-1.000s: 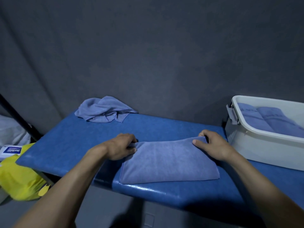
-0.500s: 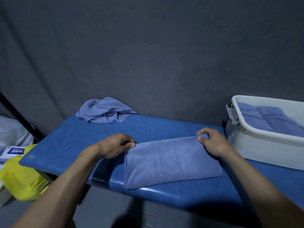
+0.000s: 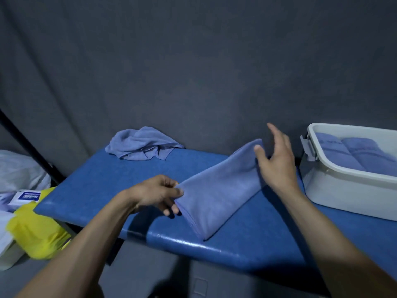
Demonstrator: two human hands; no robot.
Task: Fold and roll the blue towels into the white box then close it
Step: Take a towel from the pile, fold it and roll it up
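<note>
We see two rolled towels (image 3: 352, 155) already in white box (image 3: 335, 190), right end of desk (image 3: 107, 188). Our left hand (image 3: 154, 194) pinches near corner of folded towel (image 3: 217, 190) lying mid-desk; right hand (image 3: 277, 160) at far end, fingers spread, holding nothing. Left: roll it, box it, do crumpled towel (image 3: 141, 143), close box. No lid in view.

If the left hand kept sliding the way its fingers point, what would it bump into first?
The left hand already pinches the folded towel's near corner, so it meets more of that towel. Beyond lies the right hand, then probably the white box.
</note>
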